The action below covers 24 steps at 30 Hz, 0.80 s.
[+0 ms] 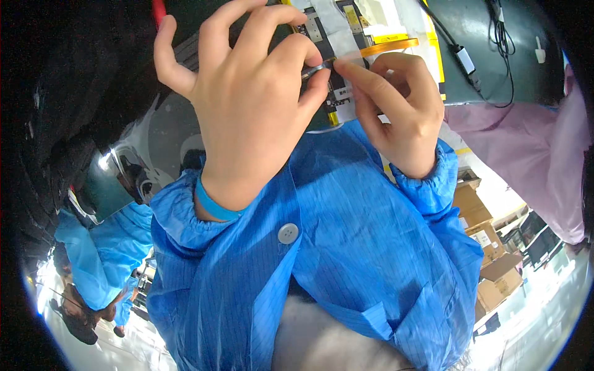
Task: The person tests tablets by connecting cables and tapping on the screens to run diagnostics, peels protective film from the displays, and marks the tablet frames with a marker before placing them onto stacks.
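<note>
My left hand (238,93) pinches a small dark grey, shiny part (314,70) between thumb and index finger, with the other fingers spread over the worktop. My right hand (399,108) meets it from the other side, its fingertips closed at the end of that part. Whatever is between those right fingertips is too small to make out. Beneath both hands is an opened flat electronic device (337,93) with black boards and a pale strip. An amber ring, like a roll of tape (390,46), lies just beyond my right hand.
A black cable with a pale connector block (465,60) lies at the right on the dark green worktop (520,80). A red-handled thing (159,11) is at the far left. A person in pink (532,154) is close at right; cardboard boxes (495,281) stand behind.
</note>
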Each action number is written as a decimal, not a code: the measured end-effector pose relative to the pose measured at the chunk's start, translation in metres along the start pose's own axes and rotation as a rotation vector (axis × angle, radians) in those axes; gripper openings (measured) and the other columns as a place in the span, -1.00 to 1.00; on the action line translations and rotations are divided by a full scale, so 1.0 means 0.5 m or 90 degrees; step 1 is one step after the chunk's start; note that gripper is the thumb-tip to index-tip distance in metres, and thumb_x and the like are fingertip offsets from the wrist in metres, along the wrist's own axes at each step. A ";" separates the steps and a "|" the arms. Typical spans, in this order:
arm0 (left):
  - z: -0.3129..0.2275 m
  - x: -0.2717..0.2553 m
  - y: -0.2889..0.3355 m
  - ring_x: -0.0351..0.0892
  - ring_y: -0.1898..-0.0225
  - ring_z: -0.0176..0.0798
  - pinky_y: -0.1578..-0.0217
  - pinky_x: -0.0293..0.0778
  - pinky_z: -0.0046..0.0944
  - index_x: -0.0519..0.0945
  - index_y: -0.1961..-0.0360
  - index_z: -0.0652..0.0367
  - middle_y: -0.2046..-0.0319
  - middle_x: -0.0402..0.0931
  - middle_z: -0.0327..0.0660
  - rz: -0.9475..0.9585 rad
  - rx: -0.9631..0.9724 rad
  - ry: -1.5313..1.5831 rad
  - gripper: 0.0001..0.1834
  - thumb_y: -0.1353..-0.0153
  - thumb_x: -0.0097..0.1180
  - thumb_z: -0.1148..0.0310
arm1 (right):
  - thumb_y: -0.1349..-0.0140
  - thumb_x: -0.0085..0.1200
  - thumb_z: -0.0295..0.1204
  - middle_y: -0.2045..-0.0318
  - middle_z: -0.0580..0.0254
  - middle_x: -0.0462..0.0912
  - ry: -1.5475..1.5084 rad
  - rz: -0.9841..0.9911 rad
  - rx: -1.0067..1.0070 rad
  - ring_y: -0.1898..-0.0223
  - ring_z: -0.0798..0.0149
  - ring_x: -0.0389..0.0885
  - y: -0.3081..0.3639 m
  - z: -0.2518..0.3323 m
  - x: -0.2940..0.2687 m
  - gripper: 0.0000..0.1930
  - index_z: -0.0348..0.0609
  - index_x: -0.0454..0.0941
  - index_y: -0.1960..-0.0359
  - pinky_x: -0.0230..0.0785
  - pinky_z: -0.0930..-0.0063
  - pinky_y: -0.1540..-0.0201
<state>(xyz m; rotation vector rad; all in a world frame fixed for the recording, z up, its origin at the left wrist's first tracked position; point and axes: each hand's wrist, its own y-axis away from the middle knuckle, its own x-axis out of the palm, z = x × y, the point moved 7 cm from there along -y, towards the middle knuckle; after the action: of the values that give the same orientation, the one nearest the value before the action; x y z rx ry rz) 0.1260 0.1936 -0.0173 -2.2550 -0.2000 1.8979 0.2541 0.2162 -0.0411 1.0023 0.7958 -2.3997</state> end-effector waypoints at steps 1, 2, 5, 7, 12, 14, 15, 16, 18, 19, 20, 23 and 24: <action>0.003 0.000 -0.002 0.32 -0.06 -0.32 -0.16 -0.16 0.10 0.58 0.60 -0.19 0.17 0.50 -0.60 0.000 -0.003 -0.002 -0.84 0.25 0.35 0.26 | 0.24 0.18 -0.47 0.37 0.29 0.46 0.023 0.023 -0.008 0.47 0.28 0.47 -0.003 0.006 0.003 -0.62 0.06 0.62 0.24 0.31 0.42 0.47; 0.003 -0.001 -0.007 0.32 -0.07 -0.32 -0.16 -0.17 0.11 0.57 0.60 -0.19 0.17 0.50 -0.61 -0.004 -0.004 -0.007 -0.84 0.25 0.34 0.26 | 0.24 0.18 -0.47 0.37 0.29 0.46 0.024 0.018 -0.014 0.47 0.28 0.47 -0.009 0.011 0.002 -0.62 0.06 0.62 0.24 0.31 0.42 0.47; 0.011 -0.015 -0.009 0.31 -0.08 -0.32 -0.18 -0.20 0.14 0.56 0.61 -0.16 0.17 0.49 -0.58 -0.008 -0.008 -0.023 -0.84 0.26 0.33 0.28 | 0.16 0.11 -0.42 0.34 0.30 0.46 0.170 0.032 -0.095 0.45 0.31 0.44 -0.023 0.046 0.003 -0.68 0.01 0.58 0.26 0.26 0.44 0.46; 0.011 -0.021 -0.011 0.31 -0.08 -0.32 -0.18 -0.20 0.15 0.55 0.60 -0.13 0.17 0.49 -0.56 -0.011 -0.006 -0.016 -0.83 0.26 0.33 0.28 | 0.10 0.04 -0.40 0.30 0.31 0.45 0.183 0.066 -0.100 0.43 0.34 0.41 -0.033 0.059 0.005 -0.75 -0.04 0.56 0.30 0.22 0.47 0.43; 0.010 -0.030 -0.005 0.32 -0.06 -0.29 -0.18 -0.16 0.17 0.52 0.59 -0.06 0.19 0.48 -0.48 -0.006 -0.023 0.013 -0.80 0.27 0.32 0.31 | 0.13 0.05 -0.51 0.29 0.26 0.48 0.127 0.150 -0.065 0.38 0.24 0.45 -0.048 0.065 -0.006 -0.70 -0.08 0.56 0.26 0.31 0.39 0.34; 0.017 -0.043 0.002 0.31 -0.07 -0.25 -0.20 -0.18 0.16 0.56 0.45 -0.09 0.11 0.46 -0.42 0.007 -0.031 0.070 -0.75 0.22 0.32 0.19 | 0.15 0.05 -0.55 0.29 0.24 0.48 0.092 0.096 -0.061 0.38 0.20 0.45 -0.063 0.034 -0.024 -0.66 -0.08 0.57 0.23 0.32 0.36 0.32; 0.022 -0.054 0.004 0.31 -0.08 -0.23 -0.21 -0.19 0.15 0.58 0.39 -0.10 0.08 0.45 -0.40 0.005 -0.039 0.103 -0.71 0.20 0.31 0.13 | 0.17 0.04 -0.60 0.30 0.22 0.49 0.049 0.052 -0.044 0.38 0.16 0.45 -0.075 0.015 -0.035 -0.61 -0.09 0.57 0.19 0.34 0.32 0.31; 0.037 -0.072 0.011 0.31 -0.09 -0.21 -0.23 -0.23 0.11 0.59 0.27 -0.12 0.02 0.44 -0.37 -0.003 -0.041 0.130 -0.63 0.13 0.26 0.04 | 0.16 0.02 -0.66 0.32 0.19 0.50 0.058 0.028 -0.013 0.40 0.09 0.44 -0.092 0.000 -0.042 -0.56 -0.08 0.56 0.14 0.35 0.28 0.29; 0.064 -0.123 0.035 0.36 -0.05 -0.21 -0.20 -0.09 0.09 0.59 0.19 -0.06 0.07 0.47 -0.28 -0.003 -0.060 0.264 -0.63 0.03 0.17 0.06 | 0.11 0.01 -0.65 0.29 0.17 0.48 0.069 0.031 -0.027 0.36 0.09 0.43 -0.110 -0.020 -0.027 -0.58 -0.05 0.56 0.13 0.34 0.29 0.28; 0.080 -0.157 0.046 0.36 -0.04 -0.24 -0.19 -0.04 0.06 0.58 0.18 -0.06 0.10 0.47 -0.26 0.022 -0.063 0.370 -0.66 0.02 0.18 0.13 | 0.10 0.00 -0.65 0.28 0.17 0.47 0.076 0.038 -0.024 0.34 0.10 0.43 -0.111 -0.024 -0.039 -0.58 -0.03 0.56 0.13 0.34 0.29 0.27; 0.117 -0.178 0.071 0.37 -0.03 -0.26 -0.16 0.03 0.05 0.57 0.13 -0.05 0.09 0.47 -0.23 0.021 -0.007 0.540 -0.63 0.01 0.18 0.16 | 0.09 0.00 -0.64 0.26 0.17 0.45 0.087 0.045 -0.006 0.32 0.12 0.43 -0.106 -0.044 -0.032 -0.57 0.01 0.56 0.12 0.34 0.29 0.25; 0.139 -0.291 0.127 0.39 0.01 -0.30 -0.10 0.15 -0.03 0.56 0.07 -0.07 0.08 0.45 -0.24 -0.126 0.077 0.724 -0.62 -0.02 0.15 0.18 | 0.09 0.00 -0.63 0.26 0.18 0.45 0.091 0.051 -0.003 0.32 0.12 0.43 -0.115 -0.041 -0.018 -0.57 0.03 0.56 0.11 0.34 0.28 0.23; 0.133 -0.367 0.145 0.40 0.04 -0.33 -0.05 0.19 -0.09 0.56 0.06 -0.11 0.07 0.43 -0.28 -0.258 0.117 0.736 -0.63 -0.05 0.12 0.18 | 0.10 0.01 -0.63 0.26 0.18 0.45 0.096 0.055 -0.011 0.33 0.12 0.42 -0.117 -0.041 -0.016 -0.56 0.02 0.56 0.11 0.35 0.28 0.24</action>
<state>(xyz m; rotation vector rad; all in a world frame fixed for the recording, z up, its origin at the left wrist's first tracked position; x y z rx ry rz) 0.0273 0.0861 0.1313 -2.5074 -0.2474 0.2583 0.2366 0.2744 -0.0269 1.1982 0.8059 -2.2616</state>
